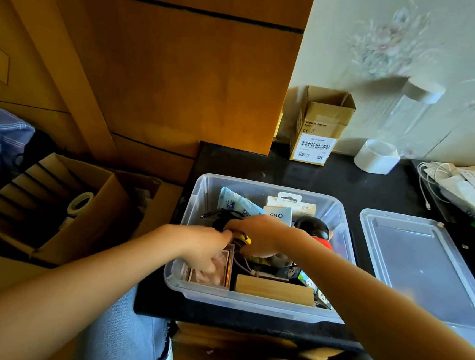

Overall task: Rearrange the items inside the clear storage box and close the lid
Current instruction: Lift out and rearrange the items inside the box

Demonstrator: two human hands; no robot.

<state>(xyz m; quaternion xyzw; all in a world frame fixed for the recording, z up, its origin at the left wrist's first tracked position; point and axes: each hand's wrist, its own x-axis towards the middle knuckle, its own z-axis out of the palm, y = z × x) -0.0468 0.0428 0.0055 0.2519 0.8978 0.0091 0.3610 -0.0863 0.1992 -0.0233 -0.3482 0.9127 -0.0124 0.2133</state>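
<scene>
Clear storage box [197, 193] sits open on black counter [373, 186], lid [424, 259] flat beside it. Left hand [206, 249] dips inside, grip unclear; right hand [260, 233] clamps yellow-black item [243, 238]. Lay tall pieces flat first.

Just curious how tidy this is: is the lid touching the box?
Apart. The head view shows the lid lying flat to the right of the box, with a strip of dark tabletop between them.

Both forearms extended forward; left hand [206, 247] fingers pointing down, right hand [257, 233] curled.
</scene>
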